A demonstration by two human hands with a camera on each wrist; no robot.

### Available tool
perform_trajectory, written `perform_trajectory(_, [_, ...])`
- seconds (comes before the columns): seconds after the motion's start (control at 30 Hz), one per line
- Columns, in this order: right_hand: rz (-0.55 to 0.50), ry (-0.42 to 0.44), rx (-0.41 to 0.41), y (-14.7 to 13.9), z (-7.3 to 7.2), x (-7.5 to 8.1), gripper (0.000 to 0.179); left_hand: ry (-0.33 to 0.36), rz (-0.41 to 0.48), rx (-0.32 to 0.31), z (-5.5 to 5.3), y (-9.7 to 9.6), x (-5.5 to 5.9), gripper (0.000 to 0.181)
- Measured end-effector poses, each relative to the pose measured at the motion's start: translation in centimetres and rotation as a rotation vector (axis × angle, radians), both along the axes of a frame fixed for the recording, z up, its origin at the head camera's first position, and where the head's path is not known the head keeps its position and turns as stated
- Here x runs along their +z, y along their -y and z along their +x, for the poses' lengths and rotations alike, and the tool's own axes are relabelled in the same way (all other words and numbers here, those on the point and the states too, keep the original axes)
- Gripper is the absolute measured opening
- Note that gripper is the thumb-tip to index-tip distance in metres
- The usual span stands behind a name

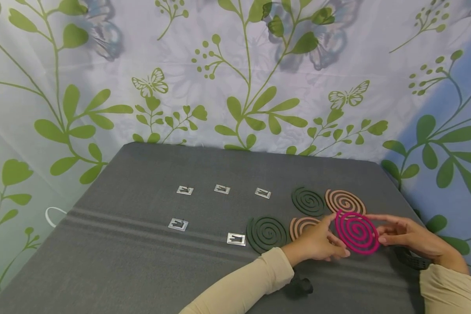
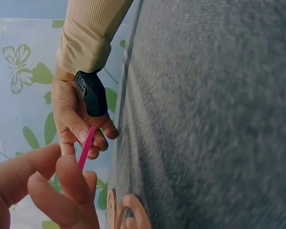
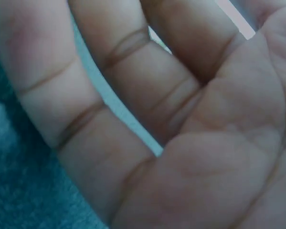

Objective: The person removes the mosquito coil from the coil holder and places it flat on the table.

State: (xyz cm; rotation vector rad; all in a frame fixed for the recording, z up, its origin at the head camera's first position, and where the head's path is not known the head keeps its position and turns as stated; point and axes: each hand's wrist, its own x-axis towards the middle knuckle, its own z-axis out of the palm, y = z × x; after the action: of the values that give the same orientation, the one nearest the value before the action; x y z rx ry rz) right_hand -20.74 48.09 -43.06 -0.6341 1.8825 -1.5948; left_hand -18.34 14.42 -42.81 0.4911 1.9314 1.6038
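Note:
Both hands hold a magenta mosquito coil (image 1: 358,231) by its edges, tilted above the right side of the table. My left hand (image 1: 315,242) grips its left edge, and my right hand (image 1: 416,239) pinches the right edge. In the left wrist view the coil (image 2: 87,150) appears edge-on, with the right hand (image 2: 76,112) across from the left hand (image 2: 61,191). Only the palm and fingers of the right hand (image 3: 147,109) fill the right wrist view, where the coil cannot be made out.
Two dark green coils (image 1: 267,234) and two tan coils (image 1: 345,201) lie beneath and beside the hands, one tan coil partly covered by the left hand. Several metal coil stands (image 1: 236,239) lie to the left on the grey table (image 1: 114,261). A patterned curtain (image 1: 235,87) hangs behind.

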Motion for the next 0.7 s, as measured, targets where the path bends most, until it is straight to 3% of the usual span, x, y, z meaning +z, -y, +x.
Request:
perform_trajectory(0.13, [-0.015, 0.009, 0.016, -0.29, -0.03, -0.35, 0.076, -0.015, -0.034, -0.015, 0.14, -0.23, -0.11, 0.099])
perform_trajectory(0.7, [0.015, 0.004, 0.064, -0.74, -0.27, -0.87, 0.076, 0.091, -0.056, -0.041, 0.29, -0.61, -0.79, 0.096])
